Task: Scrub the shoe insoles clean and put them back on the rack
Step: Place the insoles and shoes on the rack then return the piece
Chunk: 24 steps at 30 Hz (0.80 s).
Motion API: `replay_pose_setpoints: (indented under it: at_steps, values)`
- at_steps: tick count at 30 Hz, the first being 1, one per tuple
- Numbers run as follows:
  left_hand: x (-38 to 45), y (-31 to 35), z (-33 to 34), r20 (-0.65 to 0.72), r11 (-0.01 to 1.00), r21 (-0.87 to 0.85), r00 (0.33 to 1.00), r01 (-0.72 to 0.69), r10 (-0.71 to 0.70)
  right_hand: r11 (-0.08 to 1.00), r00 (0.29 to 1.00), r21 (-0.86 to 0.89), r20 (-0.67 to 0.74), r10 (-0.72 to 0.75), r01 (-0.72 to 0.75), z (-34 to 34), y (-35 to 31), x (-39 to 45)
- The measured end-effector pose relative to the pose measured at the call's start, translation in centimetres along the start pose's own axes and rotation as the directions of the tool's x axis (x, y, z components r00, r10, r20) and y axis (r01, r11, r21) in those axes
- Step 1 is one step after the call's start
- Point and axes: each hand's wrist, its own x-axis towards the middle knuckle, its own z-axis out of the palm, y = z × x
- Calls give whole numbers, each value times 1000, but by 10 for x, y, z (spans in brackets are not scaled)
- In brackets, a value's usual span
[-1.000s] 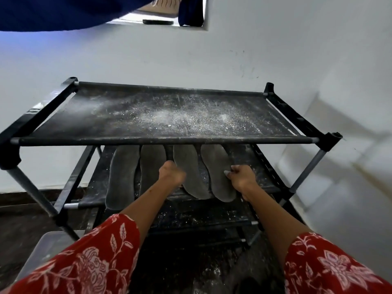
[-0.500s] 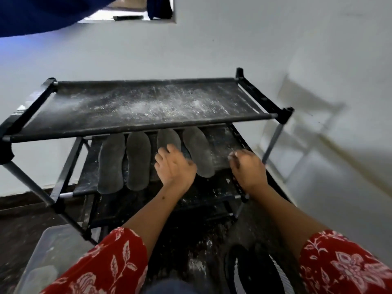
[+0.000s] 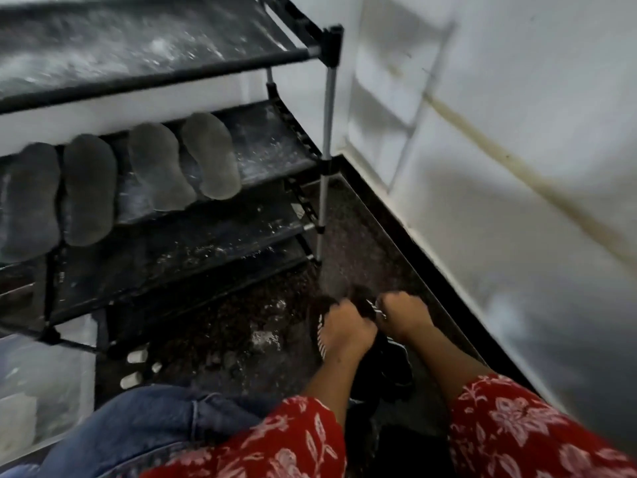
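Several grey insoles (image 3: 158, 167) lie side by side on the second shelf of the black shoe rack (image 3: 325, 98), their heels hanging over its front bar. Both hands are down at the floor, right of the rack. My left hand (image 3: 344, 331) curls its fingers over a black shoe with white stripes (image 3: 320, 326). Beside it, my right hand (image 3: 403, 315) grips the dark edge of a black shoe (image 3: 396, 367). The frame is blurred, so the exact hold is unclear.
The rack's top shelf (image 3: 138, 46) is dusted with white powder. A clear plastic box (image 3: 41, 384) stands at the lower left beside small white bits (image 3: 138, 357) on the dark floor. A white wall (image 3: 517, 167) runs along the right. My denim knee (image 3: 155, 419) is in front.
Both hands have left the insoles on the shelf and dropped to the black shoes on the floor at the right. The view swung down and right.
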Motion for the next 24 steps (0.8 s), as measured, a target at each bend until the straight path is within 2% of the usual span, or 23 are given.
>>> replay_pose_setpoints:
  at_steps: [4,10,17,24]
  values:
    - [-6,-21,68,252,994,104,965,45,-70,986,963,68,234,133,-153,56,12,-17]
    - [-2,-46,120,399,969,247,911,3,-105,975,897,64,408,168,-212,117,16,-31]
    - [4,-61,146,462,954,297,880,-42,-106,980,904,71,403,144,-187,153,21,-39]
    - [11,-61,138,459,934,337,887,-117,-55,965,877,32,426,222,-259,137,12,-34]
